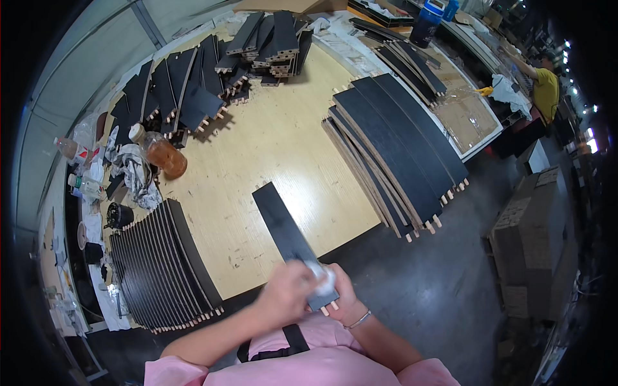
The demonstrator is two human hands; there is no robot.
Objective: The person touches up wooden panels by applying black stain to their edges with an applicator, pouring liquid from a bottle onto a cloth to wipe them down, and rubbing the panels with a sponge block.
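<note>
Between the hands, a black board (291, 241) juts over the worktop (277, 154) edge; right hand (344, 297) grips its near end, left hand (288, 293) pinches a white cloth (324, 278) (blurred) against it.

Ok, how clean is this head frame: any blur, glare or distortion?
Head view: strong fisheye bending, black corners; left hand motion-blurred, with a white cloth, on the dark panel; right hand sharper; soft sheen on the light wooden table; dim floor at right.
</note>
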